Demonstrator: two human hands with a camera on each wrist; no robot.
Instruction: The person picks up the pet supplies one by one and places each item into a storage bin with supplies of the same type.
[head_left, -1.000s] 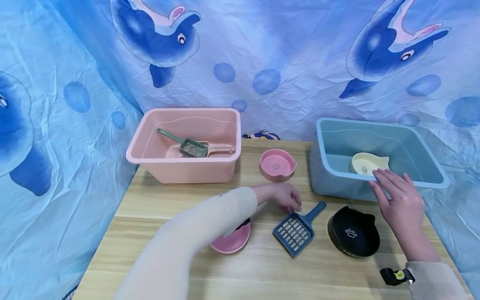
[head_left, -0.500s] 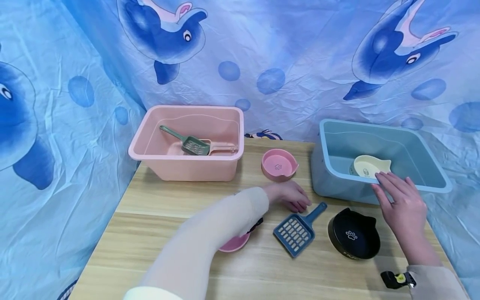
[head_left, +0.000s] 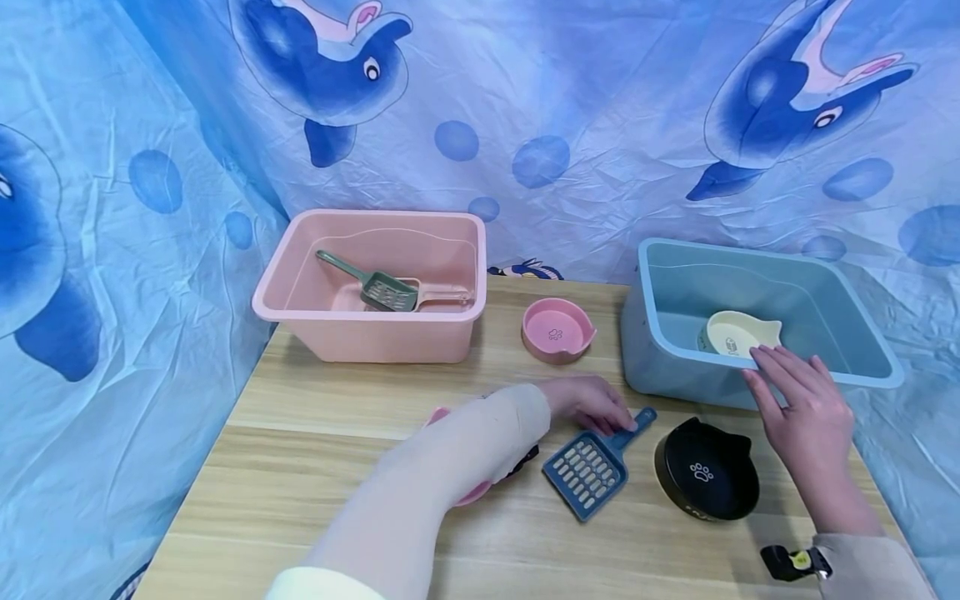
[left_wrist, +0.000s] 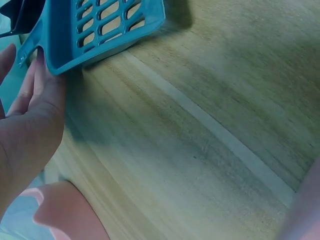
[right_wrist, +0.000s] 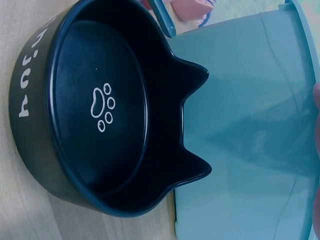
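Note:
My left hand [head_left: 596, 404] is at the handle of a blue slotted litter scoop [head_left: 587, 475] lying on the table. In the left wrist view, straight fingers [left_wrist: 42, 85] touch the scoop [left_wrist: 107, 27] by its neck, while the thumb stands apart on the handle's other side. My right hand [head_left: 810, 417] rests on the front rim of a blue litter box [head_left: 690, 379], fingers fairly straight. A cream cat-eared bowl [head_left: 738, 332] sits inside that box. Below the right hand is a black cat-eared bowl [head_left: 708, 468] with a paw print, also close in the right wrist view [right_wrist: 100, 110].
A pink litter box [head_left: 375, 337] at the back left holds a green scoop [head_left: 390, 292] and a pale pink scoop [head_left: 442, 296]. One pink bowl [head_left: 557, 329] stands between the boxes. Another pink bowl [head_left: 474, 494] is mostly hidden under the left forearm.
My left hand has moved right, from beside the scoop's pan to its handle. The scoop has shifted very slightly. My right hand has stayed on the blue box's rim.

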